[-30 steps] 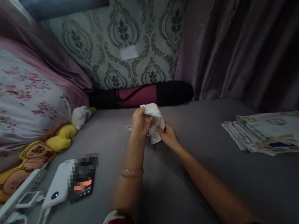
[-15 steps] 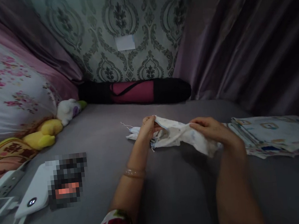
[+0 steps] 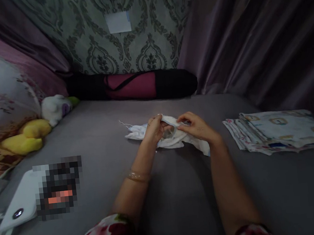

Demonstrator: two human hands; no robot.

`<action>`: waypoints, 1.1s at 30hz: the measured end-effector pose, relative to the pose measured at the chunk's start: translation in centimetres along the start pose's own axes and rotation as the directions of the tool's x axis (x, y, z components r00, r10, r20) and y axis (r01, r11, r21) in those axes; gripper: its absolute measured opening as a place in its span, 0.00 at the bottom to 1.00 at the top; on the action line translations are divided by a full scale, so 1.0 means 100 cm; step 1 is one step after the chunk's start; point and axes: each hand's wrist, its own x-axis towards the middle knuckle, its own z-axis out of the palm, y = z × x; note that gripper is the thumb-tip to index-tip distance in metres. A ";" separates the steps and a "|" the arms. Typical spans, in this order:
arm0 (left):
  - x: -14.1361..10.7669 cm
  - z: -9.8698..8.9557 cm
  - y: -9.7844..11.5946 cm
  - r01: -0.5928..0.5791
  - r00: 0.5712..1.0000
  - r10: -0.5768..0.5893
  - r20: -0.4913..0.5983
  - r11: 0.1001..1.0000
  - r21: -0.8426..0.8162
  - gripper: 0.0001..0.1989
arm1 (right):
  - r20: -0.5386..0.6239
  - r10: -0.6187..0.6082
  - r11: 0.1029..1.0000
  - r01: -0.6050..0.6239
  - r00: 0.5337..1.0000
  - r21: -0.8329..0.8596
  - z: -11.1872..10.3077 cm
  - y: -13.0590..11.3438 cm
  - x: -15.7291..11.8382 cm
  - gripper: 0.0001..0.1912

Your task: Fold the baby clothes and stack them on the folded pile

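A small white garment (image 3: 197, 143) with pale blue edging and thin tie strings is held in both hands, just over the grey bed surface (image 3: 92, 139). My left hand (image 3: 154, 128) pinches its edge between thumb and fingers. Close to its right, my right hand (image 3: 193, 126) grips the same edging with its fingertips. Between the two hands the edging curves round an opening. Part of the garment, with a loose string, spreads out left of my left hand. The lower part hangs beneath my right wrist, partly hidden by it.
Folded printed cloths (image 3: 284, 126) lie stacked at right. A long black and magenta bag (image 3: 131, 85) rests against the patterned wall. Yellow (image 3: 21, 139) and white plush toys (image 3: 55, 108) sit at left, above a white power bank (image 3: 21, 201) with cables and a blurred-out object (image 3: 59, 187).
My right hand has moved left, from the garment's body to the edging near my left hand. My left hand keeps its hold. The view has tilted down slightly.
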 end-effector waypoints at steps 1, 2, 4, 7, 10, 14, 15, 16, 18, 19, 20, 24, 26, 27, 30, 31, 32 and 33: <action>0.000 0.000 0.000 0.003 1.000 -0.003 -0.001 1.000 -0.010 0.04 | -0.003 -0.007 1.000 0.007 1.000 0.011 0.005 0.001 0.002 0.07; -0.001 0.001 0.001 0.004 1.000 -0.004 -0.006 1.000 -0.022 0.04 | -0.005 -0.009 1.000 0.009 1.000 0.026 0.009 0.003 0.004 0.06; -0.002 0.001 0.003 0.008 1.000 -0.008 -0.003 0.999 -0.042 0.05 | -0.003 -0.008 0.998 0.008 1.000 0.055 0.013 0.005 0.005 0.05; -0.001 -0.003 0.009 -0.009 0.998 0.009 0.054 1.000 -0.003 0.11 | -0.009 0.016 0.998 -0.016 1.000 0.059 0.011 0.005 0.005 0.07; 0.005 -0.021 0.018 -0.143 0.990 0.140 0.032 0.977 0.155 0.11 | -0.051 0.085 0.995 -0.082 0.995 0.059 0.001 0.004 0.001 0.09; 0.014 -0.057 0.030 -0.295 0.940 0.340 0.004 0.810 0.507 0.03 | -0.072 0.199 0.976 -0.191 0.977 0.103 -0.011 0.008 -0.005 0.12; 0.014 -0.065 0.032 -0.313 0.937 0.344 0.062 0.745 0.589 0.03 | -0.065 0.216 0.970 -0.207 0.974 0.123 -0.013 0.009 -0.006 0.13; 0.014 -0.071 0.035 -0.332 0.936 0.325 0.138 0.678 0.656 0.03 | -0.054 0.228 0.965 -0.218 0.972 0.144 -0.014 0.011 -0.007 0.14; 0.011 -0.078 0.039 -0.396 0.917 0.275 0.289 0.545 0.739 0.05 | -0.037 0.235 0.958 -0.225 0.971 0.176 -0.014 0.012 -0.008 0.16; 0.009 -0.078 0.040 -0.432 0.901 0.264 0.344 0.488 0.758 0.06 | -0.034 0.235 0.956 -0.224 0.972 0.186 -0.014 0.012 -0.008 0.17; 0.008 -0.076 0.040 -0.469 0.883 0.259 0.392 0.435 0.769 0.07 | -0.032 0.235 0.954 -0.224 0.971 0.198 -0.013 0.011 -0.008 0.17; 0.004 -0.056 0.026 -0.590 0.807 0.205 0.554 0.230 0.774 0.05 | -0.040 0.241 0.948 -0.226 0.970 0.222 -0.012 0.006 -0.006 0.18; 0.005 -0.047 0.013 -0.641 0.763 0.207 0.612 0.114 0.759 0.04 | -0.052 0.234 0.954 -0.220 0.971 0.203 -0.013 0.004 -0.006 0.18; 0.007 -0.045 0.006 -0.660 0.739 0.226 0.635 0.052 0.749 0.06 | -0.056 0.230 0.958 -0.215 0.972 0.191 -0.013 0.004 -0.006 0.18; 0.014 -0.045 -0.009 -0.680 0.677 0.286 0.678 -0.108 0.725 0.12 | -0.053 0.218 0.963 -0.206 0.974 0.174 -0.014 0.005 -0.006 0.18; 0.017 -0.047 -0.013 -0.674 0.667 0.304 0.680 -0.142 0.725 0.12 | -0.050 0.212 0.964 -0.201 0.976 0.174 -0.014 0.005 -0.006 0.18; 0.020 -0.049 -0.015 -0.667 0.662 0.321 0.677 -0.158 0.728 0.12 | -0.047 0.208 0.964 -0.196 0.977 0.179 -0.014 0.005 -0.006 0.18; 0.023 -0.051 -0.017 -0.663 0.660 0.338 0.671 -0.160 0.732 0.11 | -0.042 0.206 0.963 -0.194 0.978 0.189 -0.014 0.004 -0.006 0.18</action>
